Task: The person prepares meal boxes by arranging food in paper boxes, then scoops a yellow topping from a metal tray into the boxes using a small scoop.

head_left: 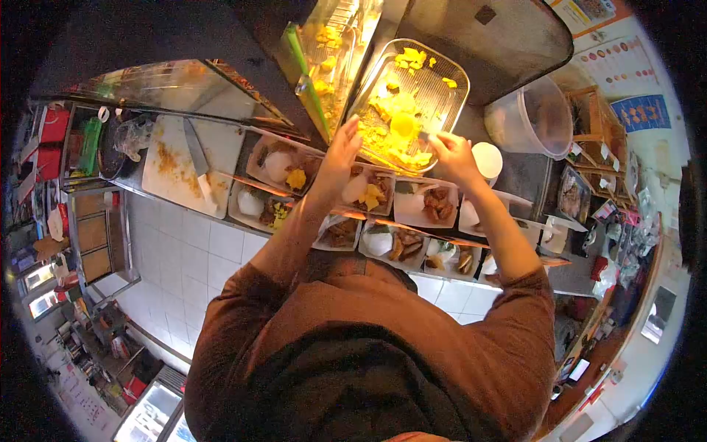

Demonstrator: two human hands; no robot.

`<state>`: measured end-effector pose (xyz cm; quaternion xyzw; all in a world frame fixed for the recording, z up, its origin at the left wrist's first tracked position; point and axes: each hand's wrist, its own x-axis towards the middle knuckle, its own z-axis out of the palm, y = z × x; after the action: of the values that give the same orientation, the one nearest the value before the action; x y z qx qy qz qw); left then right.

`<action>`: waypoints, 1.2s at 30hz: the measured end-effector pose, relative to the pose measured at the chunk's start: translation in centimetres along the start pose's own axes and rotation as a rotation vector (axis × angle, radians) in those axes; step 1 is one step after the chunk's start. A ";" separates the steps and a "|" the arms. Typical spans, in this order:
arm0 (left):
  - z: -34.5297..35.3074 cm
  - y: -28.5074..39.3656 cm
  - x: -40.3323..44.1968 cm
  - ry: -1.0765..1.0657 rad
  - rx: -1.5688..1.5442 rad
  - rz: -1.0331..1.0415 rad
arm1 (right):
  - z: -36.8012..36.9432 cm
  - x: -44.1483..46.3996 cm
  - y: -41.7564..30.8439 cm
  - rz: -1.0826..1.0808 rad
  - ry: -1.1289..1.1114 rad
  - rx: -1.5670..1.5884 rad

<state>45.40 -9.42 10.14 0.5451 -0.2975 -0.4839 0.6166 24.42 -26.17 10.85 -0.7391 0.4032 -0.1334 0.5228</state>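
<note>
A wire-mesh tray (451,110) under warm light holds yellow, crumbly pieces of food (412,59), perhaps egg. My right hand (453,156) is closed at the tray's right front side, around the dark handle of what looks like a spoon (403,125). Its rounded end lies among the yellow food. At the tray's left front edge is my left hand (343,151), fingers stretched out and nothing visible in it. Below both hands stand rows of open paper food boxes (406,210) with white rice (377,241), brown meat (438,206) and, in some, yellow pieces (370,196).
To the left, a knife (197,156) lies on a stained white cutting board (166,173). A white cup-like container (487,160) stands right of the tray, before a large clear plastic tub (532,118). A dark mesh-like panel (508,37) rises behind.
</note>
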 end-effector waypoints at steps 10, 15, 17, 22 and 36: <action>1.1 -7.4 7.5 0.320 -1.071 -0.538 | 8.3 10.2 11.6 -0.638 -0.053 -1.325; 0.7 -8.5 8.5 0.288 -1.173 -0.597 | 10.1 10.0 11.0 -0.622 -0.085 -1.437; 1.2 -6.9 8.4 0.209 -1.173 -0.634 | 9.0 10.8 10.6 -0.633 -0.226 -1.268; 0.7 -7.9 8.6 0.180 -1.144 -0.660 | 10.3 12.3 12.5 -0.621 -0.461 -1.281; -1.5 -10.1 7.1 0.263 -0.949 -0.667 | 10.0 6.0 3.2 -0.325 -0.371 -0.764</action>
<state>46.47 -14.78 -1.05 0.3292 0.2177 -0.6599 0.6393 32.96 -24.37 2.50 -0.9442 0.2017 0.0793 0.2481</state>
